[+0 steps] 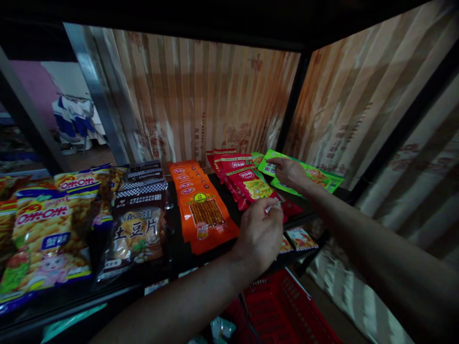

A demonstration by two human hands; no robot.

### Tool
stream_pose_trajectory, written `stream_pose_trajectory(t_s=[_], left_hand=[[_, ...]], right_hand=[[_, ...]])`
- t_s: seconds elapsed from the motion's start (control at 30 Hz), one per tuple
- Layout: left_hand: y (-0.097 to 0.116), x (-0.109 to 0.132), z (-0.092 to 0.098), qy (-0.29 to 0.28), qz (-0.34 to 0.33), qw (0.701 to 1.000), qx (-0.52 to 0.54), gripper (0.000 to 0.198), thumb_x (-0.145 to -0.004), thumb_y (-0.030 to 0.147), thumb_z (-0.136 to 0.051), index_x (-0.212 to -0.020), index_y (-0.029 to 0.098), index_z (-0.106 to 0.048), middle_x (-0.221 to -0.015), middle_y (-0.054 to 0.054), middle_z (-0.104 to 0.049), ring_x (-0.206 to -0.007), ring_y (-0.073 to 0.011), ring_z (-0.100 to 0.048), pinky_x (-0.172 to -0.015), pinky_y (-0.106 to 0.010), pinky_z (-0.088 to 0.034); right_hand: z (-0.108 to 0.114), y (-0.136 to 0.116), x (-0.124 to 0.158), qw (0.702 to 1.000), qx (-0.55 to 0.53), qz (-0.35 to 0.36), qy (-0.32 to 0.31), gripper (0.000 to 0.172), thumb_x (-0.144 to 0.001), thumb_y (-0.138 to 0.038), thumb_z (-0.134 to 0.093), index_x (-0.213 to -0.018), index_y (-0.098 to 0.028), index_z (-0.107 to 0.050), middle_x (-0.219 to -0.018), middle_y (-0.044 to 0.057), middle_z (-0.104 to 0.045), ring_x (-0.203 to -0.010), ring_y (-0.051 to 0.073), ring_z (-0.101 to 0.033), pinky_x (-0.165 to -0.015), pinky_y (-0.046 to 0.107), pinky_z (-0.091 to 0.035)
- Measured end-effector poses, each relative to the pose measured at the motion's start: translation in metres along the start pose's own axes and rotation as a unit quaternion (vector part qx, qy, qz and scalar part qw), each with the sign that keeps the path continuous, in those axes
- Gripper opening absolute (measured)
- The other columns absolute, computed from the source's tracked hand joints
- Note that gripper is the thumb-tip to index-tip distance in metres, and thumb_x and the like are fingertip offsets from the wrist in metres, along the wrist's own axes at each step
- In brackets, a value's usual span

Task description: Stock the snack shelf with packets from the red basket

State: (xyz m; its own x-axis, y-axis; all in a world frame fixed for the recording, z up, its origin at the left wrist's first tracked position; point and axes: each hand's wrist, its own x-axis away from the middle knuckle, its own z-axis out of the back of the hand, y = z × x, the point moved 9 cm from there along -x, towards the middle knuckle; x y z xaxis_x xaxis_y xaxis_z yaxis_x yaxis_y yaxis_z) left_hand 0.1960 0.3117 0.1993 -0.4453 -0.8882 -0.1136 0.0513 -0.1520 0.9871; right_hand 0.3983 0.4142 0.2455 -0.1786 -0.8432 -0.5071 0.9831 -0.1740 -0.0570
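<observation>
My left hand [261, 235] is closed at the lower front edge of the top red snack packet [247, 179]; its curled fingers hide part of that edge. More red packets lie overlapped beneath and behind it. Further back on the right, my right hand [289, 173] pinches the left end of a green snack packet [274, 155]. Another green packet [321, 177] lies partly under my right wrist. Left of the red packets, a fanned stack of orange snack-stick packets [206, 210] rests on the black shelf [175, 253].
Dark potato-chip bags [139, 229] and yellow-and-blue puffed snack bags [53, 239] fill the shelf's left side. Black posts [294, 100] and a curtain [215, 95] close off the back and right. Below are small packets [301, 238] and a red basket [283, 310].
</observation>
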Motion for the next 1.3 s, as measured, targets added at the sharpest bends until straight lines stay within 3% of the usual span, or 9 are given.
stream_pose_trajectory(t_s=[0.1,0.17,0.27,0.33,0.43,0.6,0.9,1.13,1.3], left_hand=[[0.006,0.008,0.052,0.125,-0.023,0.985,-0.113,0.030,-0.087,0.019,-0.043,-0.110,0.018,-0.062,-0.134,-0.007,-0.056,-0.127,-0.0171,-0.047,-0.109,-0.028,-0.034],[0.002,0.011,0.086,0.203,0.005,0.961,-0.186,0.035,-0.088,0.019,-0.041,-0.117,0.018,-0.060,-0.145,-0.006,-0.044,-0.138,-0.0167,-0.033,-0.115,-0.029,-0.023],[-0.007,0.010,0.125,0.268,0.044,0.924,-0.269,0.047,-0.090,0.024,-0.038,-0.134,0.012,-0.048,-0.152,-0.009,-0.032,-0.144,-0.0198,-0.019,-0.118,-0.031,-0.014],[-0.015,0.009,0.142,0.293,0.073,0.904,-0.301,0.053,-0.091,0.027,-0.037,-0.140,0.008,-0.040,-0.154,-0.012,-0.028,-0.144,-0.0228,-0.015,-0.118,-0.033,-0.012],[-0.030,0.004,0.152,0.300,0.118,0.896,-0.305,0.058,-0.091,0.030,-0.035,-0.143,0.003,-0.035,-0.153,-0.017,-0.027,-0.143,-0.0261,-0.021,-0.117,-0.035,-0.017],[-0.048,-0.006,0.155,0.304,0.169,0.895,-0.278,0.060,-0.089,0.033,-0.036,-0.142,0.005,-0.035,-0.152,-0.019,-0.029,-0.139,-0.0311,-0.030,-0.112,-0.041,-0.027],[-0.058,-0.023,0.177,0.354,0.202,0.881,-0.239,0.052,-0.087,0.030,-0.039,-0.133,0.006,-0.044,-0.142,-0.020,-0.044,-0.128,-0.0295,-0.047,-0.105,-0.037,-0.038],[-0.055,-0.041,0.188,0.367,0.222,0.873,-0.234,0.053,-0.082,0.032,-0.048,-0.129,0.008,-0.046,-0.133,-0.021,-0.053,-0.121,-0.0317,-0.053,-0.098,-0.039,-0.044],[-0.061,-0.060,0.197,0.386,0.248,0.858,-0.229,0.052,-0.081,0.030,-0.049,-0.127,0.008,-0.047,-0.128,-0.023,-0.056,-0.121,-0.0314,-0.053,-0.097,-0.041,-0.045]], right_hand=[[0.030,-0.067,0.019,0.987,-0.154,0.039,0.020,0.044,-0.088,-0.022,-0.036,-0.124,-0.015,-0.060,-0.119,0.008,-0.067,-0.109,0.022,-0.062,-0.095,0.033,-0.046],[0.033,-0.123,0.032,0.964,-0.248,0.093,-0.013,0.044,-0.092,-0.030,-0.035,-0.128,-0.017,-0.056,-0.126,0.006,-0.063,-0.116,0.019,-0.057,-0.101,0.032,-0.043],[0.011,-0.183,0.045,0.924,-0.354,0.104,-0.099,0.052,-0.093,-0.038,-0.036,-0.140,-0.017,-0.041,-0.142,0.008,-0.048,-0.130,0.019,-0.046,-0.109,0.034,-0.035],[-0.013,-0.204,0.048,0.912,-0.370,0.082,-0.154,0.058,-0.094,-0.046,-0.033,-0.143,-0.015,-0.036,-0.148,0.010,-0.040,-0.137,0.020,-0.037,-0.114,0.036,-0.026],[-0.045,-0.204,0.044,0.907,-0.371,0.018,-0.198,0.067,-0.094,-0.054,-0.029,-0.147,-0.012,-0.028,-0.152,0.012,-0.030,-0.142,0.022,-0.026,-0.117,0.037,-0.017],[-0.084,-0.180,0.037,0.903,-0.361,-0.047,-0.226,0.065,-0.095,-0.052,-0.027,-0.147,-0.013,-0.028,-0.153,0.012,-0.029,-0.142,0.022,-0.026,-0.117,0.037,-0.016],[-0.100,-0.174,0.028,0.897,-0.385,-0.059,-0.209,0.058,-0.096,-0.044,-0.033,-0.144,-0.011,-0.036,-0.148,0.013,-0.039,-0.139,0.020,-0.032,-0.115,0.033,-0.022],[-0.115,-0.186,0.017,0.836,-0.508,-0.062,-0.196,0.045,-0.096,-0.038,-0.039,-0.136,-0.018,-0.047,-0.130,0.008,-0.060,-0.117,0.016,-0.057,-0.104,0.030,-0.040],[-0.128,-0.187,0.011,0.794,-0.567,-0.089,-0.201,0.045,-0.096,-0.036,-0.040,-0.139,-0.021,-0.043,-0.126,0.006,-0.062,-0.107,0.015,-0.063,-0.097,0.028,-0.047]])
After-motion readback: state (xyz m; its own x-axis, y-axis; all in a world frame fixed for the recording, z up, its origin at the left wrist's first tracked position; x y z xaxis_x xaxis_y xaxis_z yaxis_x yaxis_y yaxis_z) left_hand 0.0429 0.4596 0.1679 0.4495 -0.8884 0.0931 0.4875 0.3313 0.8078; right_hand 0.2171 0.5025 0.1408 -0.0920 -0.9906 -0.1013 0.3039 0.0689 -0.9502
